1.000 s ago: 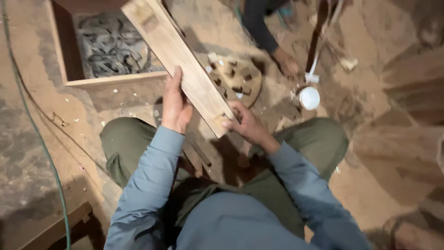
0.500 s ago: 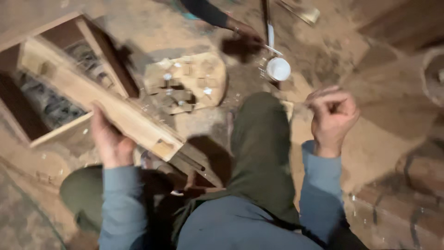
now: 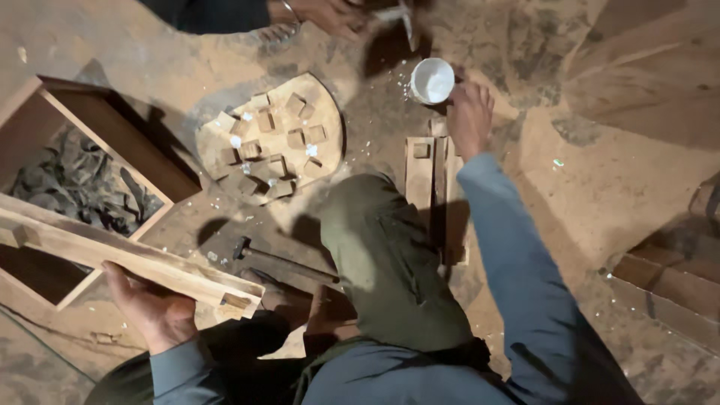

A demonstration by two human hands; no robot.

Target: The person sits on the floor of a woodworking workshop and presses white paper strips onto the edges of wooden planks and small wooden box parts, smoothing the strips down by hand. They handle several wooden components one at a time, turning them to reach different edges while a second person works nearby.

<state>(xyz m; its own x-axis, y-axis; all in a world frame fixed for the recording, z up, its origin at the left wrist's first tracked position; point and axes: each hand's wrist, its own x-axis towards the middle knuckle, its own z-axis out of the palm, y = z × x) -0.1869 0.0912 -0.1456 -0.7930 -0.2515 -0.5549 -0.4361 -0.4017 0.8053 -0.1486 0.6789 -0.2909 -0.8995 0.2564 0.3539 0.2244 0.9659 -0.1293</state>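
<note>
Left hand (image 3: 154, 311) is curled under a long wooden plank (image 3: 112, 255), gripping it near its notched end, so it sits low on the left over the corner of an open wooden box (image 3: 45, 112). Right hand (image 3: 469, 112) is stretched out to a small white cup (image 3: 433, 80) on the dirt floor (image 3: 622, 180), fingers bent at its rim, though I can't tell if it's actually holding it. A hammer (image 3: 281, 259) lies by the knee, and another person's hand (image 3: 330, 13) works at the top.

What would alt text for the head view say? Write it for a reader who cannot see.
Seen from above, a seated person's left hand holds a long wooden plank while the right hand reaches beside a small white cup on the dirt floor. A hammer and a board of small wooden blocks lie nearby.
</note>
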